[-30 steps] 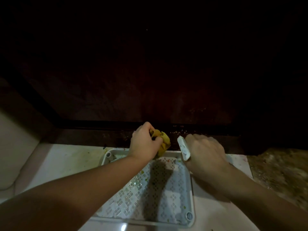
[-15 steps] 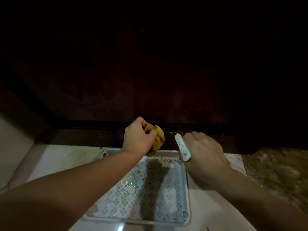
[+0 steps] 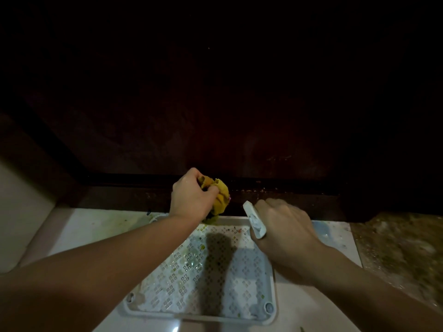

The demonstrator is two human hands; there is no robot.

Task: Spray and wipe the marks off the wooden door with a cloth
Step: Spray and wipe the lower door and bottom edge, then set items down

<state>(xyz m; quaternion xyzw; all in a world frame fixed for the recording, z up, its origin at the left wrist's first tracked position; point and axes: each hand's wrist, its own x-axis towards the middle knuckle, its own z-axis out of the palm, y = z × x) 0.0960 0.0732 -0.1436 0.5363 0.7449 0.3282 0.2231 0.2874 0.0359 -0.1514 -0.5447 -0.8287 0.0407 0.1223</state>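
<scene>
- Yellow cloth (image 3: 219, 196): soft, bunching easily; left hand (image 3: 190, 198) is gripping it curled, pressing the door's bottom rail (image 3: 299, 195).
- Spray bottle (image 3: 254, 220): light, probably slippery; right hand (image 3: 285, 230) is wrapping its neck.

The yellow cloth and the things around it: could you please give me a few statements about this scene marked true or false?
1. The left hand grips the yellow cloth. True.
2. The cloth lies flat inside the white perforated tray. False: it is bunched up, held against the bottom of the wooden door.
3. The right hand holds the white spray bottle. True.
4. The spray bottle stands alone on the floor. False: it is in the right hand.
</scene>
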